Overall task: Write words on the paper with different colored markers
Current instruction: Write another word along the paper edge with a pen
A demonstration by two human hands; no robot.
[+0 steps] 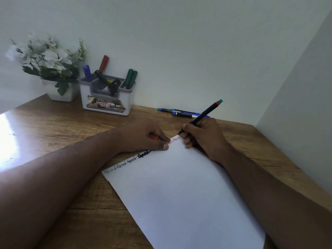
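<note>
right hand [203,135] pinches pen [201,116] | left hand [143,135] curled on red cap [154,137], hiding words on paper [179,194] | caddy [106,99]: markers

Pale walls [179,42] corner a glare-lit wooden desk [53,126].

a home desk corner; wooden desk [53,123], potted flowers [52,63], marker organizer [106,97] against plain walls

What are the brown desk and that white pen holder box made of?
The brown desk looks like wood or wood-look laminate: visible grain, and a semi-gloss finish that mirrors window glare. The white pen holder box looks like smooth moulded plastic with a grey insert.
</note>
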